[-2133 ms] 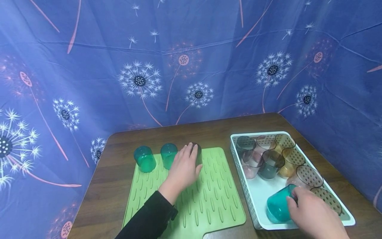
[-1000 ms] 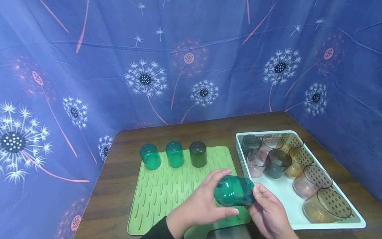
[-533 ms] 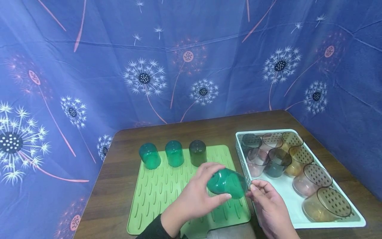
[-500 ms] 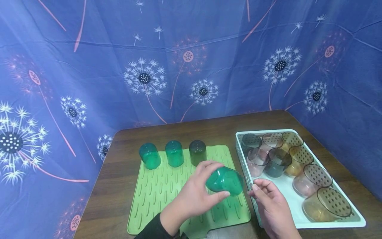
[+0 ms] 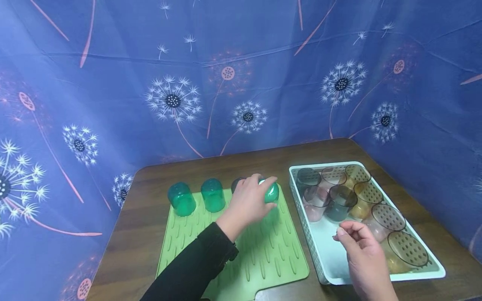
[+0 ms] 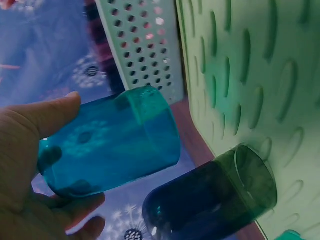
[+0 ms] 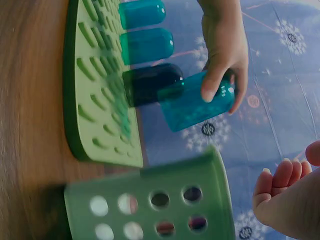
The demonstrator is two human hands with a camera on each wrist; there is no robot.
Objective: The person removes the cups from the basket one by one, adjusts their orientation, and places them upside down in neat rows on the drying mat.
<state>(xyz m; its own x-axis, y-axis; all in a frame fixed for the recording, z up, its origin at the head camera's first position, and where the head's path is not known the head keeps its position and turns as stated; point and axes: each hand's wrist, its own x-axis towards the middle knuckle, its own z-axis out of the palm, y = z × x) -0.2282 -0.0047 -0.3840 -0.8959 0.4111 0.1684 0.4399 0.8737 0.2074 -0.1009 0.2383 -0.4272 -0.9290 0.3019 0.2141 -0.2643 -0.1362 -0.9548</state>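
Observation:
My left hand (image 5: 246, 202) grips a teal drinking glass (image 5: 272, 193) by its base end, mouth downward and tilted, above the far right part of the green ridged mat (image 5: 260, 255). In the left wrist view this glass (image 6: 115, 145) has its rim apart from the mat. A dark grey glass (image 6: 210, 195) stands upside down on the mat beside it, mostly hidden by my hand in the head view. Two more teal glasses (image 5: 182, 200) stand inverted farther left in the same row. My right hand (image 5: 365, 257) hovers over the white basket, fingers loosely curled, holding nothing.
The white perforated basket (image 5: 313, 251) stands right of the mat on the brown wooden table (image 5: 132, 238). Inside are several upright glasses: grey (image 5: 340, 203), pink (image 5: 315, 205) and amber (image 5: 367, 198). A blue dandelion-print cloth (image 5: 286, 83) hangs behind the table.
The teal glass came out of the basket in my right hand and passed to my left. The left hand has carried it to the mat's far edge and turned its mouth downward.

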